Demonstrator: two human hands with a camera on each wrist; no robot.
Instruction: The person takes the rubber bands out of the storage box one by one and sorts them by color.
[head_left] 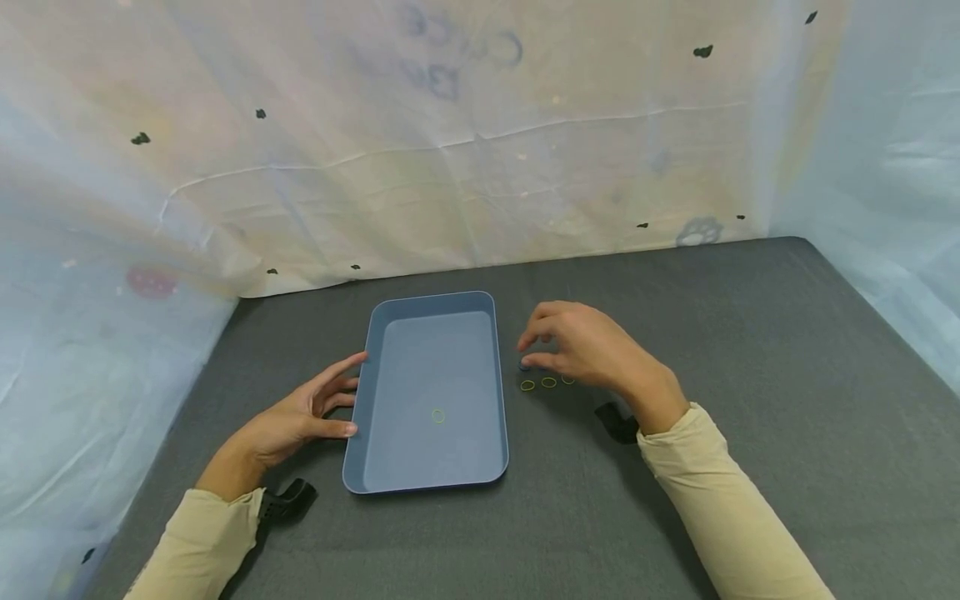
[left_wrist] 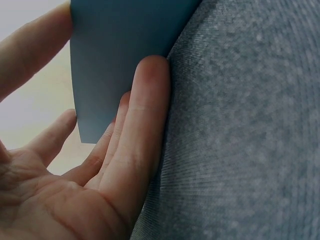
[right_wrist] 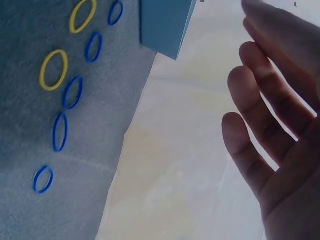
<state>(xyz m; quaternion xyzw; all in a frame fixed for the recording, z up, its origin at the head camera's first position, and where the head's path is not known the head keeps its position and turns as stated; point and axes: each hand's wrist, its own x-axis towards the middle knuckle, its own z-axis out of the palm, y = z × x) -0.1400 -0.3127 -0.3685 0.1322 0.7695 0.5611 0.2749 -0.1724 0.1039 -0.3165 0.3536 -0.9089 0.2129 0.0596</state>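
A shallow blue-grey rectangular tray (head_left: 431, 307) lies on the dark cloth. My left hand (head_left: 296, 414) is at its left side, fingertips and thumb touching the outer wall. In the left wrist view, straight fingers rest along the tray's wall (left_wrist: 107, 60). Inside the tray lies one thin yellow ring (head_left: 432, 416). To the right of the tray, my right hand (head_left: 581, 343) hovers low over a row of thin rings, thumb and index finger apart. Yellow rings (right_wrist: 66, 68) and several blue rings (right_wrist: 66, 132) lie beneath it. A blue ring by the thumb tip is partly hidden.
Dark grey cloth (head_left: 750, 350) covers the table. Pale plastic sheeting (head_left: 480, 167) with dark marks stands behind it and at both sides. Black wrist straps (head_left: 617, 423) are worn at both sleeves.
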